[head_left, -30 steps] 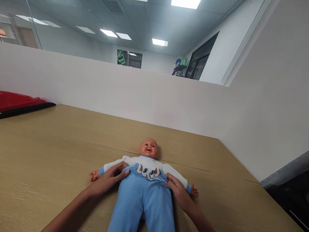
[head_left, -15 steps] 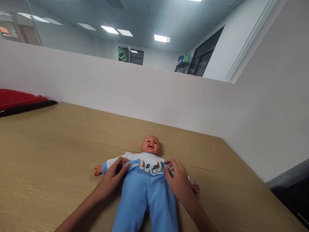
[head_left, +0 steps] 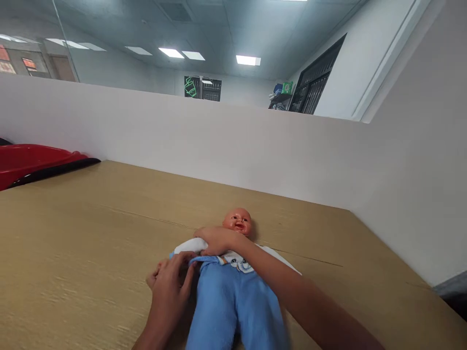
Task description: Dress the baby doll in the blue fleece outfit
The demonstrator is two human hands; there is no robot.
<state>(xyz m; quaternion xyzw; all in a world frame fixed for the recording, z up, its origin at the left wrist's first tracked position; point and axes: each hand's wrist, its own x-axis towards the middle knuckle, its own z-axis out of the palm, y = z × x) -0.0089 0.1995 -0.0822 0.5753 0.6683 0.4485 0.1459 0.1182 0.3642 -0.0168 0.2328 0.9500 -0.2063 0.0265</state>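
A baby doll (head_left: 238, 222) lies on its back on the wooden table (head_left: 91, 228), head pointing away from me. It wears a white top and blue fleece trousers (head_left: 233, 306). My right hand (head_left: 215, 240) reaches across the doll's chest, fingers curled on the white shoulder of the top at the doll's left-hand side of the picture. My left hand (head_left: 171, 284) sits at the same side lower down, fingers closed on the waist edge of the trousers and covering the doll's small hand.
White partition walls (head_left: 219, 141) close off the table at the back and right. A red and black object (head_left: 32, 163) lies at the far left edge. Ceiling lights and a dark doorway show above the partition.
My right hand has crossed from the doll's right side over its chest to the far shoulder. My left hand slid down along the doll's arm. The view shifted slightly left.
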